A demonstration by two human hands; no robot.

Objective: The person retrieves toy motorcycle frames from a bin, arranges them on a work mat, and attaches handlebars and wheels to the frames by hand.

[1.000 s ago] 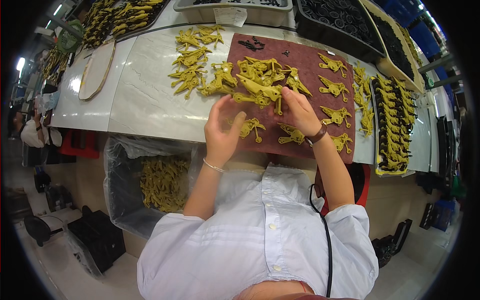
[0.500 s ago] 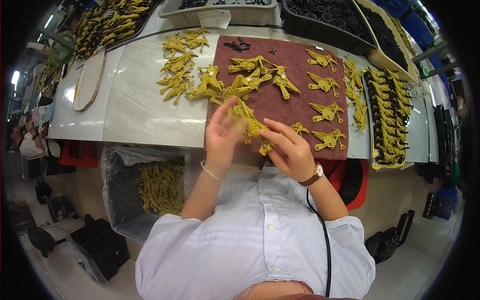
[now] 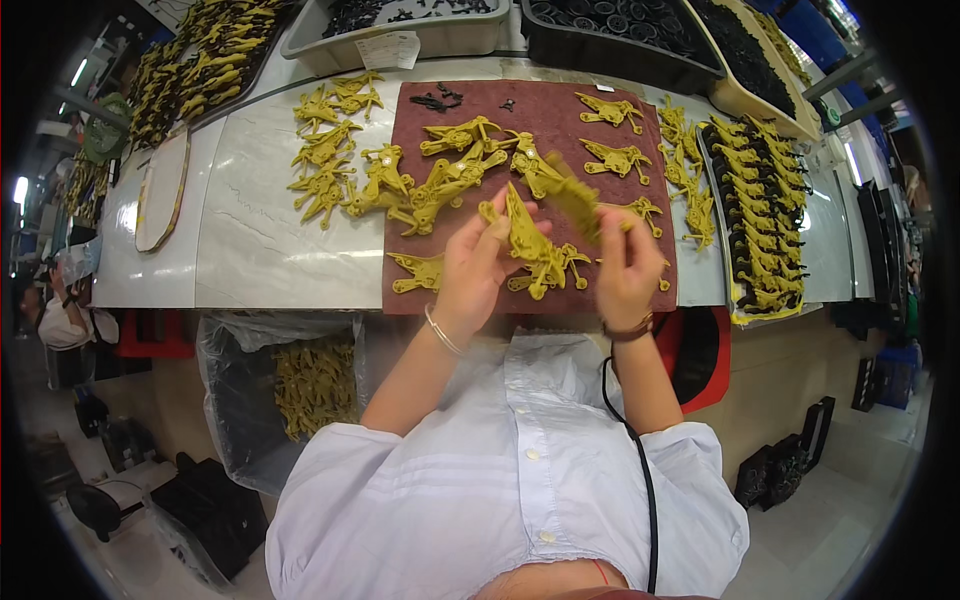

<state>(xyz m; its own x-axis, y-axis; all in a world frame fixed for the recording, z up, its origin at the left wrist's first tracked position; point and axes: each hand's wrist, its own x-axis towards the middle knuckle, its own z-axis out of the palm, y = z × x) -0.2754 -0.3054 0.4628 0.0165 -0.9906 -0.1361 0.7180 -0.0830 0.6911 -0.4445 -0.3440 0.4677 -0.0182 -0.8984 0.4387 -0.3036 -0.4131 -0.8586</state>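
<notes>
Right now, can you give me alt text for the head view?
Both hands hold olive-yellow moulded plastic parts above a maroon mat: left hand grips one part, right hand a blurred one. More parts litter the white table.

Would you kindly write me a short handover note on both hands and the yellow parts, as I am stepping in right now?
Left hand: holds a yellow plastic part above the brown mat.
Right hand: raised beside it, with a blurred yellow piece at its fingertips; grip unclear.
Parts: loose yellow pile on the mat, single ones laid out at its right side, more on the white table.
Done: a tray of dark-and-yellow pieces on the right.
Left: the loose pile on the mat.
</notes>
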